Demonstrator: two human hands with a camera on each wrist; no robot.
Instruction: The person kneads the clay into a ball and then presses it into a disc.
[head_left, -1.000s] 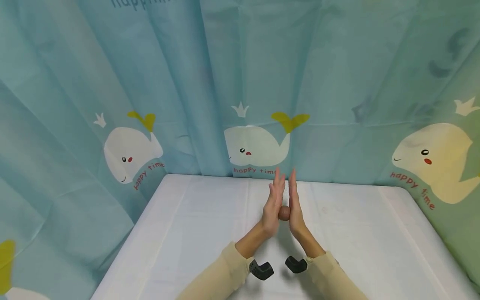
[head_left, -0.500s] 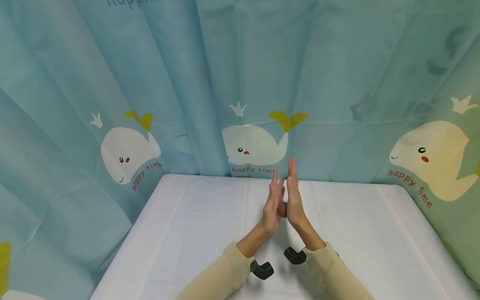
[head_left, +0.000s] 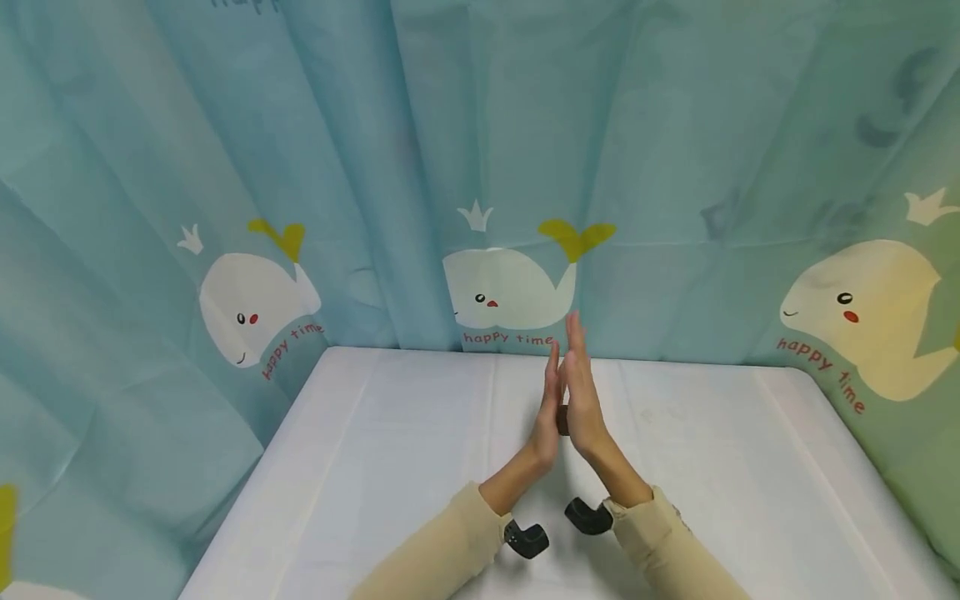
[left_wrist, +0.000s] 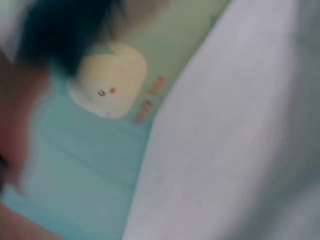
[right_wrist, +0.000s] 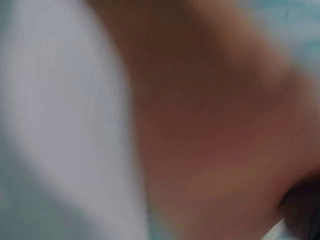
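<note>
Between my two palms, above the white table, a small brown ball [head_left: 563, 420] is pressed; only a sliver of it shows in the head view. Its material cannot be told. My left hand [head_left: 547, 425] stands upright on the ball's left side, fingers straight. Against the right side lies my right hand [head_left: 585, 408], also straight-fingered, its fingertips reaching higher than the left ones and its palm covering most of the ball. Both wrist views are blurred: part of a hand [left_wrist: 20, 125] fills the left edge of one, and a large blurred hand [right_wrist: 215, 130] fills the other.
Under the hands is a white table [head_left: 420, 433] with rounded far corners. Behind it hangs a blue-green curtain [head_left: 675, 167] printed with whales. Each beige sleeve has a black wrist camera by its cuff, the left camera [head_left: 527, 541] close to the right camera [head_left: 588, 517].
My right hand has slid forward and to the left against the ball, its fingertips now higher than the left hand's. The gap between the palms looks narrower, and less of the ball shows.
</note>
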